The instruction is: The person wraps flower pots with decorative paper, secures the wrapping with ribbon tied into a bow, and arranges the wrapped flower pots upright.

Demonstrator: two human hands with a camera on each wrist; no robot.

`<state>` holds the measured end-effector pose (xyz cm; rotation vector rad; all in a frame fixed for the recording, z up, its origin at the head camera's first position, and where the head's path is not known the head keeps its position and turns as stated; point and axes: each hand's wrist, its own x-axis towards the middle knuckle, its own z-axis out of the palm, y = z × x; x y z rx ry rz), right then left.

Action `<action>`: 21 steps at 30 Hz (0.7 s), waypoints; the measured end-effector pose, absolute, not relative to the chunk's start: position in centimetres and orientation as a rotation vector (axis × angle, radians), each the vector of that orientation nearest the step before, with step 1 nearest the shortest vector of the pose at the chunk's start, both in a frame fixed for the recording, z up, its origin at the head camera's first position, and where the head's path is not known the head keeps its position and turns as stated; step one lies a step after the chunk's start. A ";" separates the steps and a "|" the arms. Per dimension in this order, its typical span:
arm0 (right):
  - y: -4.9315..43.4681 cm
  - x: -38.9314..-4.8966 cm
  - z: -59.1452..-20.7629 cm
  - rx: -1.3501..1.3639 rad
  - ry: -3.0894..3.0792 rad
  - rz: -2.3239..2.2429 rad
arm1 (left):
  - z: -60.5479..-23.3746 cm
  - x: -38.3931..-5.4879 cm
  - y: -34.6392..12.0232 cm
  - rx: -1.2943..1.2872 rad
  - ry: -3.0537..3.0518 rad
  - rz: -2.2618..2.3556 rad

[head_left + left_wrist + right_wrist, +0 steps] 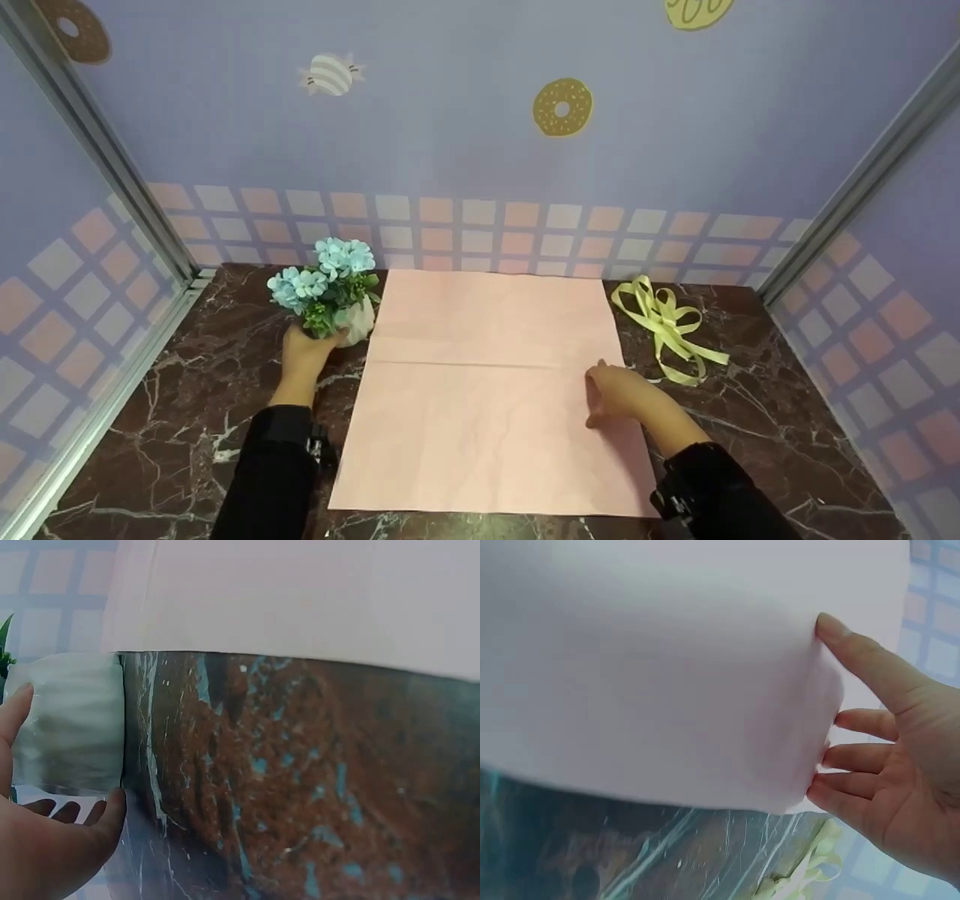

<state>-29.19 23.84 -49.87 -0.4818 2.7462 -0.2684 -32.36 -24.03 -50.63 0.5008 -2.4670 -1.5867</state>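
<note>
My left hand point(304, 356) is at a bunch of light-blue artificial flowers point(343, 257) with green leaves, at the left back. Its thumb lies against the whitish wrapped pot point(71, 724), with the other fingers curved round the far side. A large pink sheet of paper point(480, 420) lies flat in the middle, with a crease across it. On the sheet's right part rests my right hand point(619, 394), fingers spread and fairly straight. In the right wrist view the thumb and fingertips point(832, 626) meet the pink surface, with nothing gripped.
A looped pale-yellow ribbon point(667, 326) lies right of the paper at the back. Everything stands on a dark brown marbled tabletop point(172, 435). A purple wall point(450, 120) with checks and sweets closes the back, and similar panels stand at both sides.
</note>
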 end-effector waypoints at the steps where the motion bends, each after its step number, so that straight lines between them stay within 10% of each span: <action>1: 23.8 -29.2 -49.9 -0.471 2.751 -0.268 | -50.6 -32.5 -24.0 0.508 -2.472 -1.577; 21: 23.3 -29.4 -49.8 -0.387 2.785 -0.295 | -52.2 -34.7 -23.4 0.410 -2.437 -1.485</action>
